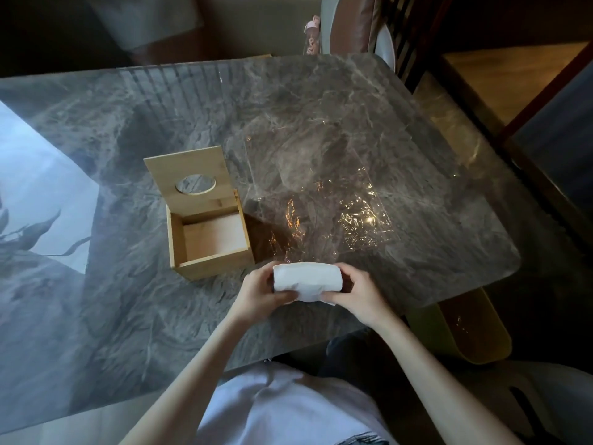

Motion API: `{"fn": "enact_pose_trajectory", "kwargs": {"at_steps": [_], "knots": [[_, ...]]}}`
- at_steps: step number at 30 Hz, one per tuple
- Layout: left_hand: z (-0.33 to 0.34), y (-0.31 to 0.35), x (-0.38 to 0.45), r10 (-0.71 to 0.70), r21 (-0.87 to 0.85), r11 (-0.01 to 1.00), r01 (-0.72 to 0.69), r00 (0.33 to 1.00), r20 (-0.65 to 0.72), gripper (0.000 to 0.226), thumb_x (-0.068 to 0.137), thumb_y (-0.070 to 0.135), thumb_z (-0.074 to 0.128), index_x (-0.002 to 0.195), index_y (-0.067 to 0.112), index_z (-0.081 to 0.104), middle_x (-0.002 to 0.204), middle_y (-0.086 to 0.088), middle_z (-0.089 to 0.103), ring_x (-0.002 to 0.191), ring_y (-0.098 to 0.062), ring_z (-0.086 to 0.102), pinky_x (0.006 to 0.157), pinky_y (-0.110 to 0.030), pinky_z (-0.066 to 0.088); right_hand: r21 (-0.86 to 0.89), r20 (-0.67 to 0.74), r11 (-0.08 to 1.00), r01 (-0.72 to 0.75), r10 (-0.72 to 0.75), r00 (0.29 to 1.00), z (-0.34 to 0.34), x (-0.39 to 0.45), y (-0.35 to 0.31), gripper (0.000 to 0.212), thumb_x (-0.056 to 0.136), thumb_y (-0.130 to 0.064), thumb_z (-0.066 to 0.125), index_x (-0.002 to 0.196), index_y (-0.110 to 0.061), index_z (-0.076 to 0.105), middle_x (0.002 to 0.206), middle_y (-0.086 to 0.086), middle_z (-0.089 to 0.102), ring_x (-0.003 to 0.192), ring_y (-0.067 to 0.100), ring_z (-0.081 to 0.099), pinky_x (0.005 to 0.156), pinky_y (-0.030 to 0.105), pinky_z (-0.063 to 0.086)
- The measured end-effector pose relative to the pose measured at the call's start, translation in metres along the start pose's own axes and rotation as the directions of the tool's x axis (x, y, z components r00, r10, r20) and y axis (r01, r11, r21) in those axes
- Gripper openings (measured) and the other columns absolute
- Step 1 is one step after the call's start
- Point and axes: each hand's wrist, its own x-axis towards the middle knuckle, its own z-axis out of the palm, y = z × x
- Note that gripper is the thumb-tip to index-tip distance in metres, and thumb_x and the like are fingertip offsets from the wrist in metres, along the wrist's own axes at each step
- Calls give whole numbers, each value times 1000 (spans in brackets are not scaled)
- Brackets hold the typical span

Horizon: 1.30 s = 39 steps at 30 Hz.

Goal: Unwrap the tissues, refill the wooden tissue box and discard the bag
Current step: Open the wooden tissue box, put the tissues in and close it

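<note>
A white stack of tissues [306, 280] is held over the near part of the grey marble table [128, 300], bent into a rounded block. My left hand [260, 292] grips its left end and my right hand [354, 295] grips its right end. The wooden tissue box [210, 234] stands to the left and a little beyond, with nothing inside. Its lid [189, 179], with an oval hole, is tipped up at the back. A clear plastic bag [321, 194] lies flat and crinkled on the table beyond my hands, right of the box.
A yellow-rimmed bin [471, 332] stands on the floor under the table's near right corner. A brown chair [356, 24] and a pink bottle [311, 36] are past the far edge. The table's rounded right edge is close to my right hand.
</note>
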Motion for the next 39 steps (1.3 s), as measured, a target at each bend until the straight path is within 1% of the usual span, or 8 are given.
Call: {"fn": "enact_pose_trajectory", "kwargs": {"at_steps": [8, 12, 19, 24, 26, 28, 31, 39], "knots": [[-61, 56, -8, -75, -442, 896, 48, 996, -44, 17, 76, 11, 69, 92, 5, 69, 81, -4, 75, 73, -15, 70, 61, -21, 55, 271, 181, 962, -8, -42, 983, -4, 26, -83, 26, 63, -7, 74, 87, -16, 69, 81, -6, 75, 81, 11, 68, 72, 24, 57], [-96, 69, -11, -145, -526, 849, 42, 977, -155, 33, 63, 30, 72, 83, 4, 72, 77, -10, 72, 63, -14, 65, 55, -17, 51, 316, 219, 948, -50, -22, 976, 15, 45, -124, 14, 74, -7, 68, 86, -14, 69, 78, -4, 73, 70, 14, 67, 57, 25, 58], [-144, 59, -13, -370, -604, 778, 172, 903, -219, 15, 80, 18, 67, 76, 4, 70, 55, 2, 68, 48, -6, 61, 44, -13, 47, 278, 97, 953, -125, 102, 990, 66, 74, -149, 16, 71, -24, 75, 78, -10, 70, 73, 3, 71, 58, 13, 65, 48, 26, 57], [-145, 34, -5, -274, -126, 961, 246, 797, -538, 40, 74, 34, 68, 61, -4, 67, 49, 0, 49, 52, -5, 45, 54, -25, 36, 25, -46, 999, -43, 44, 998, 97, 86, -134, 33, 66, -36, 73, 67, -4, 70, 68, 16, 70, 60, 16, 55, 57, 28, 42], [-140, 27, -2, -245, -8, 955, 296, 775, -582, 43, 72, 42, 64, 55, 3, 68, 79, -3, 67, 95, -14, 55, 80, -33, 39, -154, -135, 988, -7, -14, 991, 106, 91, -126, 38, 59, -50, 66, 48, -14, 63, 65, 14, 62, 66, 24, 51, 64, 36, 38], [-135, 25, 1, -256, 94, 918, 384, 758, -601, 35, 78, 40, 63, 65, 9, 74, 126, -1, 58, 132, -20, 28, 102, -39, 26, -331, -167, 944, -11, -47, 985, 111, 92, -125, 29, 69, -42, 66, 53, -18, 68, 97, 11, 63, 103, 28, 48, 88, 36, 34], [-131, 22, 8, -194, 302, 843, 444, 777, -599, 39, 82, 39, 56, 64, 7, 72, 147, -3, 38, 142, -19, 6, 110, -43, 7, -591, -113, 804, 67, -165, 980, 116, 90, -127, 36, 81, -36, 60, 80, -2, 73, 141, 12, 45, 132, 24, 22, 107, 30, 17], [-125, 14, 27, -104, 623, 625, 470, 841, -531, 38, 88, 32, 42, 75, 9, 69, 155, -3, 20, 143, -25, -9, 109, -54, -9, -859, -13, 507, 74, -165, 986, 136, 96, -127, 44, 89, -39, 44, 112, -7, 64, 153, 14, 23, 142, 28, 1, 115, 43, 5]]}}
